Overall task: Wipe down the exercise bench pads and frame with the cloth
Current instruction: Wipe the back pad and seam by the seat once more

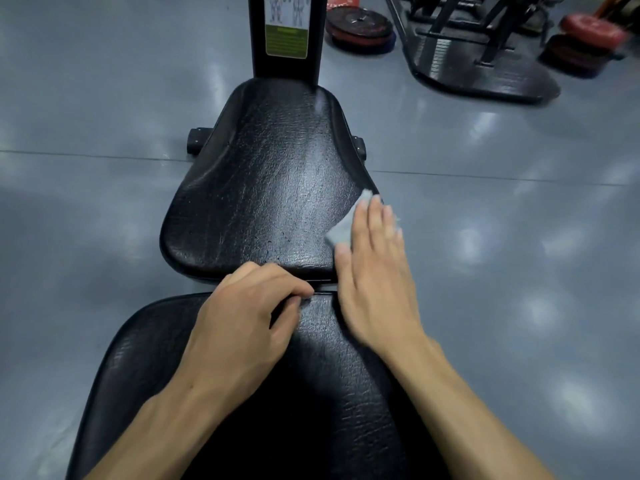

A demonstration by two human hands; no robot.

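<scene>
A black exercise bench fills the middle of the view. Its far seat pad (pixel 270 181) is cracked and shiny, and the near back pad (pixel 332 393) lies under my arms. My right hand (pixel 375 268) lies flat with straight fingers on a small grey cloth (pixel 344 225), pressing it onto the seat pad's right edge. My left hand (pixel 249 313) rests with curled fingers at the top edge of the near pad, by the gap between the pads. A black frame post (pixel 287 60) with a green label rises beyond the seat.
Grey glossy floor (pixel 86 209) surrounds the bench. Stacked weight plates (pixel 360 27) lie at the back, with more plates (pixel 588 39) at the far right. A black machine base (pixel 485 74) stands back right. Frame end caps (pixel 195 140) stick out beside the seat.
</scene>
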